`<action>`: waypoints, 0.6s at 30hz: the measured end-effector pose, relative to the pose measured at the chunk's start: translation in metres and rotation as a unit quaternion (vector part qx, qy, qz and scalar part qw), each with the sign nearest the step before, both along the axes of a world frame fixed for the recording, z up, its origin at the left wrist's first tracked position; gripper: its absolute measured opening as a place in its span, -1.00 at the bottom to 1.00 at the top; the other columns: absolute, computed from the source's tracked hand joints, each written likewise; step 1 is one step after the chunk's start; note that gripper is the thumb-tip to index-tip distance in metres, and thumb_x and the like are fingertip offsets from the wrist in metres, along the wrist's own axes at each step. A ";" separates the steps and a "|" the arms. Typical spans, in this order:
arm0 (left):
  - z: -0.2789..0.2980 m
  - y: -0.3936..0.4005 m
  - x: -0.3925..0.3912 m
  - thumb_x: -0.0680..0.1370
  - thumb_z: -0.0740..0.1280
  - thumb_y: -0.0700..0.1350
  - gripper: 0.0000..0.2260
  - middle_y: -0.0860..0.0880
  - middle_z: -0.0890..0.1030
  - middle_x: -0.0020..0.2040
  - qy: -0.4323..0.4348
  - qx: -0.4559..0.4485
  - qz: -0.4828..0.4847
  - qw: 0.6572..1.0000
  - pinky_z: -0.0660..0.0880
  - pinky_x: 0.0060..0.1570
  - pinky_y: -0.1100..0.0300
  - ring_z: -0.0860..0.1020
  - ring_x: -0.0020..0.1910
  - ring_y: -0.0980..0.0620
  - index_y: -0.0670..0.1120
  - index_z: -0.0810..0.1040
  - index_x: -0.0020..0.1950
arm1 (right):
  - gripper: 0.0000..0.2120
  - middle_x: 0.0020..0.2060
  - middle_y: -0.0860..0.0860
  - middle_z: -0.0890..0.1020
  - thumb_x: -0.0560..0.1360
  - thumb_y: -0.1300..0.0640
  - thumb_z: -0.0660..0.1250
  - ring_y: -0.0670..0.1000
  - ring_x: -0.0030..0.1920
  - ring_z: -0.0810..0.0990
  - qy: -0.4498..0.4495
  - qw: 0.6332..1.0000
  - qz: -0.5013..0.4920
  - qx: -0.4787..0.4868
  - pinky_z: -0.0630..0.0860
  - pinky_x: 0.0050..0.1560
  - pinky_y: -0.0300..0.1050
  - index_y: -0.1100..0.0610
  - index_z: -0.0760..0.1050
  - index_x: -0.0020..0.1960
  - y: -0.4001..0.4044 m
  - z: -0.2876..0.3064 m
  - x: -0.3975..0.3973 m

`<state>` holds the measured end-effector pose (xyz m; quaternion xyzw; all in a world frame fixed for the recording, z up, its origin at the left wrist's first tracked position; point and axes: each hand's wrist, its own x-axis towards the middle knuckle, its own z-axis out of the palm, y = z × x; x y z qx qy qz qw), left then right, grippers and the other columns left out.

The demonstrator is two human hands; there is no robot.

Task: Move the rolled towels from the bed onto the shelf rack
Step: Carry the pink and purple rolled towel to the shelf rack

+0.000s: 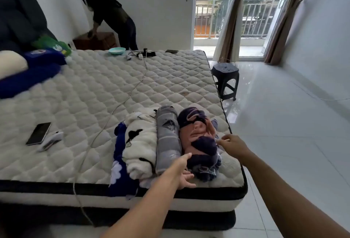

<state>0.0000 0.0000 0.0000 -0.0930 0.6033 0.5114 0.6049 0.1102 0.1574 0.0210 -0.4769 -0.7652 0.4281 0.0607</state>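
Note:
Several rolled towels lie side by side on the near right corner of the bed (113, 89): a blue one (119, 162), a fluffy white one (139, 143), a grey striped one (167, 137) and a pink and dark purple one (198, 139). My left hand (182, 171) reaches in at the near end of the grey and purple rolls, fingers apart, holding nothing. My right hand (233, 145) hovers at the right side of the pink and purple roll, fingers spread, not gripping. The shelf rack is out of view.
A phone (38, 133) and a white remote (51, 140) lie on the mattress at left, with a cable (121, 103) running across it. A black stool (225, 80) stands right of the bed. Another person (113, 17) bends over a wooden box in the far corner.

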 end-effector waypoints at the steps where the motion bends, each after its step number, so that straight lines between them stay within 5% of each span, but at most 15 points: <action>1: -0.005 0.009 0.000 0.57 0.28 0.08 -0.36 -0.25 0.19 0.51 0.009 -0.003 0.003 1.000 0.27 0.34 -0.31 0.30 0.45 -0.19 -0.14 0.12 0.54 | -0.71 -0.01 0.17 0.62 0.50 0.02 0.33 0.09 -0.04 0.54 0.006 1.000 -0.005 0.000 0.47 0.06 0.01 0.23 0.54 0.06 0.011 -0.006 -0.007; 5: -0.022 0.044 -0.006 0.55 0.26 0.15 -0.38 -0.15 0.22 0.53 -0.010 -0.030 0.019 0.999 0.20 0.35 -0.37 0.24 0.48 -0.19 -0.04 0.17 0.53 | -0.56 0.12 0.11 0.58 0.50 -0.08 0.31 0.17 0.14 0.54 0.011 1.000 0.006 -0.014 0.45 0.09 -0.02 0.17 0.46 0.26 0.065 -0.029 -0.039; 9: -0.035 0.072 -0.006 0.51 0.23 0.28 -0.34 -0.12 0.27 0.52 -0.034 -0.067 0.055 0.996 0.24 0.31 -0.38 0.26 0.48 -0.18 0.00 0.21 0.52 | -0.63 -0.11 0.09 0.57 0.44 -0.12 0.34 0.14 0.00 0.57 0.050 0.997 0.057 -0.030 0.46 -0.11 -0.09 0.16 0.52 0.04 0.116 -0.038 -0.077; 13: -0.041 0.088 -0.005 0.49 0.25 0.29 -0.32 -0.13 0.30 0.50 -0.073 -0.089 0.122 0.986 0.26 0.30 -0.38 0.32 0.44 -0.21 -0.03 0.23 0.51 | -0.36 0.34 0.18 0.45 0.48 -0.14 0.33 0.20 0.33 0.45 0.027 0.994 0.100 -0.031 0.41 0.30 0.11 0.18 0.28 0.43 0.154 -0.042 -0.120; 18: -0.043 0.096 -0.003 0.51 0.22 0.29 -0.37 -0.19 0.41 0.41 -0.093 -0.087 0.178 0.976 0.38 0.17 -0.29 0.44 0.31 -0.25 -0.08 0.31 0.44 | -0.13 0.43 0.19 0.36 0.37 -0.19 0.45 0.22 0.39 0.38 -0.006 0.982 0.182 -0.055 0.37 0.34 0.10 0.10 0.13 0.51 0.170 -0.047 -0.170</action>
